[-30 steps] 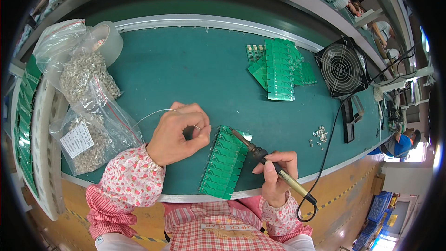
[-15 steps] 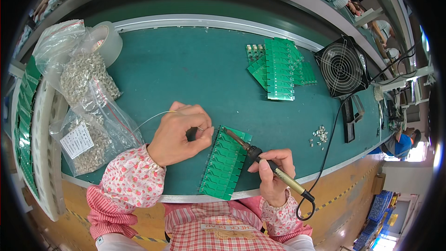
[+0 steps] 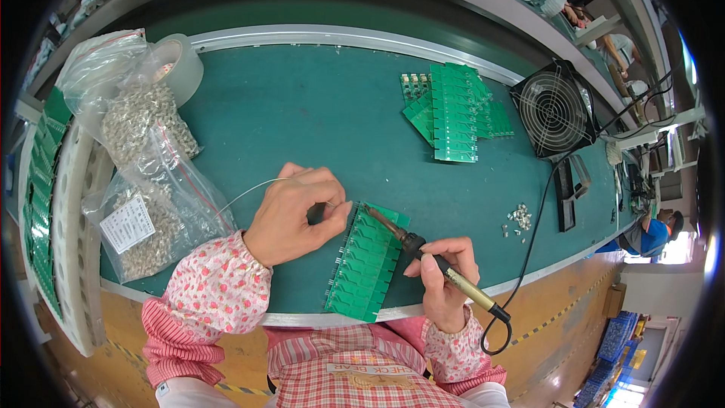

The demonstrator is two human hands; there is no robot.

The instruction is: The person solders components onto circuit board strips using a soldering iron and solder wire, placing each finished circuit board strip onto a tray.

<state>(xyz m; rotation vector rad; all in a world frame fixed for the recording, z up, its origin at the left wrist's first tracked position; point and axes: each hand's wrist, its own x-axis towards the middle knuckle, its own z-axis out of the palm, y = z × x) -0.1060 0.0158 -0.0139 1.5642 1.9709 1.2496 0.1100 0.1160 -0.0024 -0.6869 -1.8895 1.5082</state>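
Note:
My left hand (image 3: 294, 215) is closed on a thin solder wire (image 3: 255, 187), its fingertips just beside the upper left corner of a green circuit board panel (image 3: 355, 272) lying at the table's front edge. My right hand (image 3: 444, 278) grips a soldering iron (image 3: 470, 288) with a black collar and gold handle. The iron's tip is at the board's upper left, near the wire end and a row of pins along the left edge. Whether tip and wire touch is too small to tell.
Clear bags of small parts (image 3: 143, 117) and tape (image 3: 181, 68) sit left, beside a foam rack (image 3: 91, 272) of boards. Stacked boards (image 3: 453, 113), a fan (image 3: 551, 109), loose parts (image 3: 519, 217) and a black holder (image 3: 566, 196) are right. A cord trails from the iron. Other people work beyond.
My left hand has moved slightly right with the wire, and my right hand has shifted the iron's tip slightly left along the board's upper edge to its corner.

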